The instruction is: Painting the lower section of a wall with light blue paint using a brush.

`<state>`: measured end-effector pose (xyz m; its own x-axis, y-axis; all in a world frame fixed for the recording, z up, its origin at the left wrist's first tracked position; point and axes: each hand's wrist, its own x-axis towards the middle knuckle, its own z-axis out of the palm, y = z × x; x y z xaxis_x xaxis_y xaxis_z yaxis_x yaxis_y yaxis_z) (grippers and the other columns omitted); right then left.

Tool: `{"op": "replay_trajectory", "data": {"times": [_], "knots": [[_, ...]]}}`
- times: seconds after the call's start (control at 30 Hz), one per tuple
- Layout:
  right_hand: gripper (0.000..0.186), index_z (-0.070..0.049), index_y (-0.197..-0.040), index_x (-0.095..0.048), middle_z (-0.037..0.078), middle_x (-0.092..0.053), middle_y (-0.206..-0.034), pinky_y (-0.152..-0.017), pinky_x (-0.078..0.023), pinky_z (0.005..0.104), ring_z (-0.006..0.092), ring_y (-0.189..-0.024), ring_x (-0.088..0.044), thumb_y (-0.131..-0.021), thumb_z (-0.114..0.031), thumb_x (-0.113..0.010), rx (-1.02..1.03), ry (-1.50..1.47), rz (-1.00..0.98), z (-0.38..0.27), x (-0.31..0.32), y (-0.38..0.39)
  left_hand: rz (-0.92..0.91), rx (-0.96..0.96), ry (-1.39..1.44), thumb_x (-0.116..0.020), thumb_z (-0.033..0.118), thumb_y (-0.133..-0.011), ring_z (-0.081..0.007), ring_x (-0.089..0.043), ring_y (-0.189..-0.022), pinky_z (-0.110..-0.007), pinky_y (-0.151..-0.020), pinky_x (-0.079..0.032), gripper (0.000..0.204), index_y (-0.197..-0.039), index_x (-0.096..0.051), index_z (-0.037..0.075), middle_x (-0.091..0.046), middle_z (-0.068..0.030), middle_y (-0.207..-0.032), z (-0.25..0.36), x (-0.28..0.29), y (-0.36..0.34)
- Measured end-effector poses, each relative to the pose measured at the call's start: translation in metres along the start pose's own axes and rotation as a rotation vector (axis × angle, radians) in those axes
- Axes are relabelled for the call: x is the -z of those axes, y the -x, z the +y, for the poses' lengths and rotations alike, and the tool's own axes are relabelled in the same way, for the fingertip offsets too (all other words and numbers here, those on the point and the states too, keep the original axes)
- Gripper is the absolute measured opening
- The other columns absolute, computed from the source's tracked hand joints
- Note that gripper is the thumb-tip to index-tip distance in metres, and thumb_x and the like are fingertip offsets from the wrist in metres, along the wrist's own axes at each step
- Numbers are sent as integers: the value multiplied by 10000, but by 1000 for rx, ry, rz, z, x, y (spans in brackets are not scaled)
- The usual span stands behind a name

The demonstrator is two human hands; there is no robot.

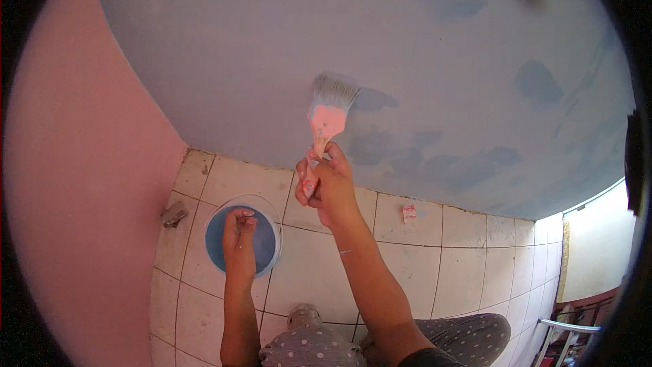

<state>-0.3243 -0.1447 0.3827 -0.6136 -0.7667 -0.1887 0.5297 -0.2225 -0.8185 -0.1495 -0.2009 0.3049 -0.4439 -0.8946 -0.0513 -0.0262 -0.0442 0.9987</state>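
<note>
My right hand [331, 187] is wrapped round the handle of a wide paintbrush [327, 121] with a pink-smeared body. Its grey bristles rest against the grey-blue wall [258, 81], beside a darker wet-looking streak [375, 100]. Over the mouth of a round bucket [268, 258] of blue-grey paint hangs my left hand [239, 234]. Its fingers are curled in and flecked with paint, and I see nothing held in them. The bucket's thin wire handle stands up behind it.
A pink wall [95, 183] meets the grey-blue one at the left corner. On the white tiled floor [401, 278] lie a brown chunk [174, 215] and a red-and-white scrap [409, 214]. A metal rail [570, 327] stands at the lower right. My legs are folded at the bottom.
</note>
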Motion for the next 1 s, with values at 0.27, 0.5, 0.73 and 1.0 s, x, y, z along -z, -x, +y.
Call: {"op": "replay_trajectory", "data": {"times": [0.27,0.5,0.73,1.0], "knots": [[82,-122,-986,-405,51,-520,-674,-310,-200,248,142,-350,-427,-940,-138,-470,-49,15,-59,-2,-17,31,62,23,48,-506,106,-932,-134,-512,-902,-265,-857,-402,112,-1008,-542,32,-546,-35,-941,2,9,0],[80,-120,-976,-405,46,-526,-705,-314,-196,249,151,-352,-423,-934,-141,-470,-32,-109,-55,-7,-18,-6,56,51,-2,-521,172,-932,-137,-505,-889,-274,-856,-389,110,-965,-560,75,-540,-21,-925,10,3,2],[88,-112,-970,-406,51,-504,-723,-333,-222,264,152,-370,-419,-921,-123,-479,-163,-80,-104,4,-29,20,70,-8,13,-481,97,-937,-137,-511,-895,-268,-855,-407,110,-990,-544,23,-545,-44,-955,2,17,-1],[117,-97,-998,-411,54,-506,-747,-343,-232,263,144,-389,-417,-923,-128,-495,-117,-229,-36,3,-33,-16,69,13,76,-485,108,-930,-139,-504,-894,-266,-870,-399,116,-995,-541,30,-544,-44,-975,6,15,-2]]}}
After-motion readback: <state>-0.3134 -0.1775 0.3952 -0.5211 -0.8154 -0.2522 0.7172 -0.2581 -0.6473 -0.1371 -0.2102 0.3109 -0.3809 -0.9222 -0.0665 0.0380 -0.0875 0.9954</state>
